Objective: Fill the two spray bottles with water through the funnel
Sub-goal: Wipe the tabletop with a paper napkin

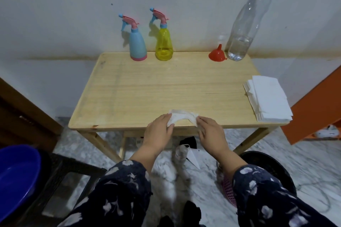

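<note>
Both hands [160, 127] [208, 128] grip a crumpled tissue [181, 117] beside the napkin stack [267, 100].

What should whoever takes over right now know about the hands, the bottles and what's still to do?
Left hand and right hand: both grip a crumpled tissue at the table's near edge.
Blue sprayer and yellow sprayer: upright at the far edge, spray heads on. Fill level unclear in the blue; the yellow looks near empty.
Funnel: wide end down, beside the water bottle, which is capped and holds some water.
Tissue stack: right edge.
Done: cannot tell from this view.
Left: put the tissue aside, check the levels, unscrew heads, fill through the funnel if needed.
</note>
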`<state>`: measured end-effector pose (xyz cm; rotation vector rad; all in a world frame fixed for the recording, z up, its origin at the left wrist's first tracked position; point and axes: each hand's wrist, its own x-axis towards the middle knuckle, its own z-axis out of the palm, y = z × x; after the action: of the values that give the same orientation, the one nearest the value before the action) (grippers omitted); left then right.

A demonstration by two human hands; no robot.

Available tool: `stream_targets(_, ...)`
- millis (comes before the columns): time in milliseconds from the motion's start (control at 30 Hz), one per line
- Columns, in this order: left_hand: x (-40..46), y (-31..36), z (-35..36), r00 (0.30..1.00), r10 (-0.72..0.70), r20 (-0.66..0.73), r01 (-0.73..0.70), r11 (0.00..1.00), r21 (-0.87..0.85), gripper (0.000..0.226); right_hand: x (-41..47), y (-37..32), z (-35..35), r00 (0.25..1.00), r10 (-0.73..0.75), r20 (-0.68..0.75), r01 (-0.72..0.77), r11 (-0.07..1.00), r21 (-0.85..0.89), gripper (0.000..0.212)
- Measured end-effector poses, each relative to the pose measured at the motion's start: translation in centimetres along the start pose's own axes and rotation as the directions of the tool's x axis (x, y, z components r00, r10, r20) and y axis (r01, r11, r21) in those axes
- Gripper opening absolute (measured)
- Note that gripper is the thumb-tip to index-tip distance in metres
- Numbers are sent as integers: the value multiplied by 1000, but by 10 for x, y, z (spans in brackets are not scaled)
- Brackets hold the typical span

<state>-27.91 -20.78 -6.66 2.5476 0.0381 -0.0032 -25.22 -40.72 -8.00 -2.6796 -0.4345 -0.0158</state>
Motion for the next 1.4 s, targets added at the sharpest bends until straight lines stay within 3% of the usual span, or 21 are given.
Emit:
stream_targets(100, 14, 8, -2, 997, -45, -59, 36, 987, -154, 38, 17, 0, 0, 996, 66, -54, -59, 991, 118, 29)
stream_targets(267, 51, 20, -5, 977, -113, -179, 60, 959, -278, 29, 57, 8, -21, 955, 287, -69, -251, 912, 324, 27)
stream_targets(500, 136, 48, 1, 966, -48, -254, -18, 968, -250, 26, 144, 53, -56, 975, 206, -80, -165, 919, 359, 30)
stream_targets(700, 238, 61, 20, 987, 6, -160, -33, 986, -165, 44, 223, 105, -66, 965, 235, -116, -179, 914, 364, 32)
stream_targets(933, 334, 56, 42, 997, -34, -65, 31, 999, -44, 50, 299, 151, -60, 990, 85, -108, -56, 967, 247, 42)
stream_targets(1000, 344, 55, 44, 998, -45, -50, 48, 997, 59, 49, 307, 157, -53, 999, 15, -51, -12, 999, 51, 39)
stream_targets(1067, 344, 53, 48, 993, -50, -103, 71, 975, 212, 44, 309, 159, -47, 998, -19, -63, 5, 976, -217, 33)
stream_targets(1167, 341, 57, 52, 971, 5, -237, 59, 963, 261, 41, 311, 154, -47, 982, -100, -163, 63, 974, -219, 32)
stream_targets(1200, 342, 58, 53, 976, 54, -210, 10, 958, 288, 44, 312, 153, -46, 972, -164, -169, 133, 974, -182, 33)
stream_targets(1267, 346, 62, 53, 994, 106, -13, -94, 924, 370, 49, 315, 151, -43, 968, -239, -78, 226, 963, -143, 37)
stream_targets(1333, 348, 64, 55, 984, 48, 172, -118, 898, 424, 57, 315, 151, -42, 978, -176, 113, 193, 969, -157, 45)
stream_targets(1400, 346, 62, 57, 975, -1, 221, -104, 879, 464, 62, 313, 156, -39, 966, -121, 227, 172, 961, -219, 54)
